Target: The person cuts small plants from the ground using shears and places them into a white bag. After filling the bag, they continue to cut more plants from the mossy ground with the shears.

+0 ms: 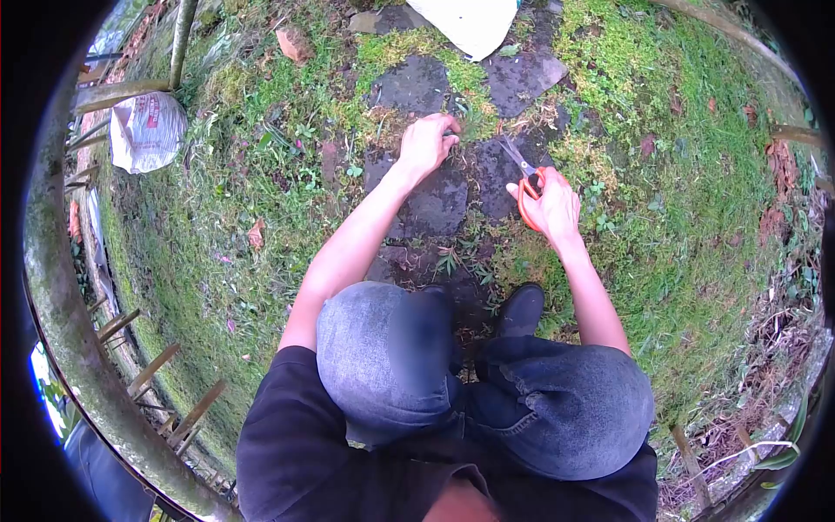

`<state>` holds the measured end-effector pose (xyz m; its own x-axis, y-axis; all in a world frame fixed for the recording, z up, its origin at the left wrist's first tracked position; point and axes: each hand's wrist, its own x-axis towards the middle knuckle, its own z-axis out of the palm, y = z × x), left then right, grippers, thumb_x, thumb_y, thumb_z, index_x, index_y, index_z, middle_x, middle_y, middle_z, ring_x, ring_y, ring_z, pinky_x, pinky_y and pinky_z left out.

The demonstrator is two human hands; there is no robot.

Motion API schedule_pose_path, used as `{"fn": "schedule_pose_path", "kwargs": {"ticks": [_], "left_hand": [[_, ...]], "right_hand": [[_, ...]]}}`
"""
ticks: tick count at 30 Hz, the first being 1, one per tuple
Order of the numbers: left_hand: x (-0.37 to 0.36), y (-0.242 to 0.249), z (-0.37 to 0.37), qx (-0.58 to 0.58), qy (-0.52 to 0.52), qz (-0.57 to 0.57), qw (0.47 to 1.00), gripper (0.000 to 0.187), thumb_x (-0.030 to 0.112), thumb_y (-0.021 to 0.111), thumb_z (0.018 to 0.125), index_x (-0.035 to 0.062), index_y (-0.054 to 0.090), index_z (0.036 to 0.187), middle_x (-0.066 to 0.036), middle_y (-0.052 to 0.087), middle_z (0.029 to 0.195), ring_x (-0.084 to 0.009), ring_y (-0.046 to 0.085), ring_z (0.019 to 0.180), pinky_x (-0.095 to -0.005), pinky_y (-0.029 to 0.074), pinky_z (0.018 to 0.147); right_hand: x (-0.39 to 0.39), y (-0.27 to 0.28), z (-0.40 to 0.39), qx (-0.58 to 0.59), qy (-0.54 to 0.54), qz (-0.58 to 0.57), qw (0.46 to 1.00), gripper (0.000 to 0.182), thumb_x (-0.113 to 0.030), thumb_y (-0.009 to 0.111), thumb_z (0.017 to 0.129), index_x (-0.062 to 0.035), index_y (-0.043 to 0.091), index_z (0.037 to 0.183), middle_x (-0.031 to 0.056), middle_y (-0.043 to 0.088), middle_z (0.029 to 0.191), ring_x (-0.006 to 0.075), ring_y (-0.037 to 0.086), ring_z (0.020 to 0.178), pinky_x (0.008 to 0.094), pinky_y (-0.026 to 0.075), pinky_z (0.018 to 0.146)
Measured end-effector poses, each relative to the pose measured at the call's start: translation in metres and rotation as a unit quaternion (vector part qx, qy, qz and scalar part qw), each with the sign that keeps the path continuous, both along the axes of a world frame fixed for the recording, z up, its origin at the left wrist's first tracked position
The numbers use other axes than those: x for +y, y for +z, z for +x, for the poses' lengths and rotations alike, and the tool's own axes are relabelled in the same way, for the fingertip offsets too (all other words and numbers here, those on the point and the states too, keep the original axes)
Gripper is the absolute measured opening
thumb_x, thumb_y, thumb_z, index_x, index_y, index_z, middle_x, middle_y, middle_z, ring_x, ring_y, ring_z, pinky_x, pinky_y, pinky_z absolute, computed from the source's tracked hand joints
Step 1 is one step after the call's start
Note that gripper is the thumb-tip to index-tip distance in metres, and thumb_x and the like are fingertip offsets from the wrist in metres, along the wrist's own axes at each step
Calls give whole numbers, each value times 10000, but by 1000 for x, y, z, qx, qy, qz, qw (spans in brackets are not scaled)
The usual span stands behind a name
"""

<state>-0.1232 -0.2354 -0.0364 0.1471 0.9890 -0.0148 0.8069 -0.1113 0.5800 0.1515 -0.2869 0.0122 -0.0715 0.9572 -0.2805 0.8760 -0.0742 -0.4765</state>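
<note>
My right hand point(554, 207) grips a pair of scissors point(525, 202) by its orange handles. The metal blades are parted and point up and left, over the dark paving stones. To the left, my left hand point(424, 144) is closed, thumb and fingers drawn together beside a tuft of grass point(465, 111) between the stones. Whatever is pinched there is too small to make out. The scissor tips lie a short way right of the left fingertips, apart from them.
Flat dark stones point(435, 204) run in a path through grass and moss. A white sack point(470, 22) lies at the top, another white bag point(148, 132) at the left by a wooden fence point(65, 300). My shoes point(522, 309) stand on the path below my hands.
</note>
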Motion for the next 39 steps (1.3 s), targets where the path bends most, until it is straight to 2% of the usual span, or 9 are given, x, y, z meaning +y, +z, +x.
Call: {"fn": "schedule_pose_path", "kwargs": {"ticks": [8, 12, 15, 18, 21, 24, 32, 36, 39], "left_hand": [[0, -7, -8, 7, -9, -27, 1000, 188, 184, 759, 880, 67, 698, 1014, -125, 712, 976, -300, 701, 950, -414, 546, 866], [3, -3, -26, -275, 194, -99, 936, 190, 214, 757, 932, 55, 712, 1025, -49, 733, 983, -164, 667, 900, -365, 526, 858], [-3, -4, -49, -293, 181, -125, 930, 192, 220, 768, 931, 50, 714, 1004, -39, 732, 941, -132, 645, 879, -324, 509, 851], [-9, 17, -49, -391, 198, -212, 874, 167, 210, 727, 966, 61, 678, 1024, -32, 727, 956, -76, 585, 734, -259, 485, 689], [-10, 40, -48, -543, 161, -281, 775, 96, 160, 633, 1027, 99, 580, 1081, 23, 664, 912, 2, 341, 545, -186, 267, 451], [0, 41, -46, -563, 168, -275, 761, 138, 109, 592, 1026, 92, 542, 1154, -3, 677, 924, -11, 333, 522, -195, 260, 449], [35, 51, -19, -460, 157, -292, 824, 231, 212, 462, 1079, 83, 575, 1233, 61, 522, 813, -4, 316, 551, -185, 236, 450], [40, 39, 2, -64, 93, -112, 987, 448, 428, 731, 917, 102, 651, 1213, 9, 610, 821, -137, 590, 686, -323, 507, 660], [52, 18, 7, 8, 77, -112, 991, 501, 443, 806, 836, 106, 671, 1182, -90, 712, 878, -274, 709, 876, -421, 541, 821]], "right_hand": [[2, -3, -9, 23, 26, 28, 999, 661, -567, 854, 735, -8, 632, 1007, 143, 682, 896, 340, 693, 858, 463, 539, 758], [2, -4, -8, 15, 33, 29, 999, 660, -566, 855, 733, -6, 633, 1001, 140, 683, 891, 340, 695, 847, 459, 542, 750], [-2, -7, -6, 6, 41, 25, 999, 657, -565, 854, 735, -3, 633, 994, 140, 685, 890, 340, 696, 841, 457, 544, 746], [-1, -8, -7, 14, 38, 17, 999, 655, -567, 850, 741, 1, 631, 982, 143, 691, 893, 342, 700, 829, 457, 545, 738], [2, -4, -10, 26, 30, 5, 999, 652, -570, 847, 746, 2, 627, 969, 148, 698, 884, 340, 703, 810, 456, 546, 729], [5, 3, -13, 30, 31, 1, 999, 647, -573, 845, 749, -1, 622, 953, 152, 700, 862, 334, 703, 789, 454, 543, 720], [8, 14, -8, 26, 12, -20, 999, 652, -593, 835, 756, -8, 611, 938, 157, 691, 829, 335, 697, 771, 448, 531, 704], [5, 10, -1, 28, 2, -12, 1000, 646, -589, 835, 757, -12, 610, 939, 155, 690, 826, 334, 698, 770, 447, 530, 704], [5, 11, 4, 28, -6, -22, 999, 643, -584, 835, 759, -12, 620, 958, 152, 691, 827, 329, 699, 772, 447, 531, 705]]}}
